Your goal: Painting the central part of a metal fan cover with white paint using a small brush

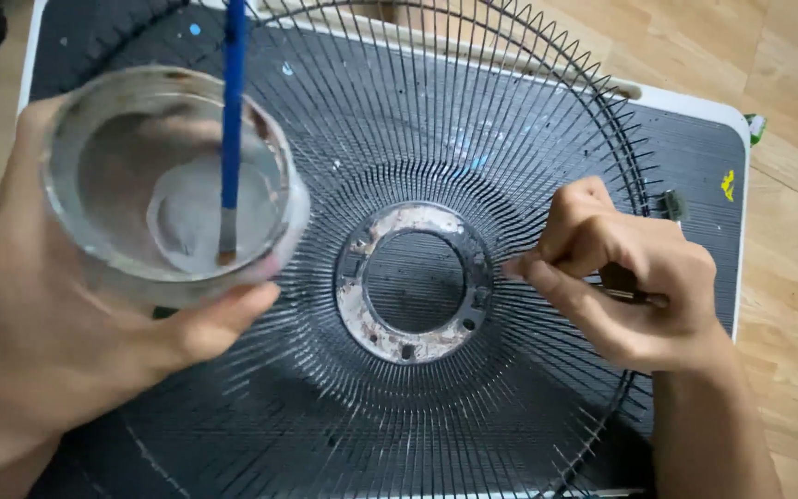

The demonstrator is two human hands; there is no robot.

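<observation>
Closest to my face is the clear glass cup (173, 171), cradled from below in my left hand (76, 342), fingers wrapped around its wall and thumb hooked along the near rim. 1 blue-handled brush (232, 120) stands in it, bristles down in a shallow pool of cloudy liquid. My right hand (625, 277) is closed in a pinch around a thin dark tool (639, 297), most of it hidden by my fingers, so I cannot tell what it is; my fingertip touches the wires of the black fan guard (510, 120). That guard lies dish-up on a dark paint-flecked board (704, 157) with a white edge, set on a wooden floor (787, 83), and its rusty, flaking centre ring (413, 282) sits between my 2 hands.

As I judge it, the cup is the weak point: it hangs over the grille, tipped a little toward me, and the tall brush could lever it over and spill liquid. Pressing hard with the right hand might bend a thin wire or make the tool slip.
</observation>
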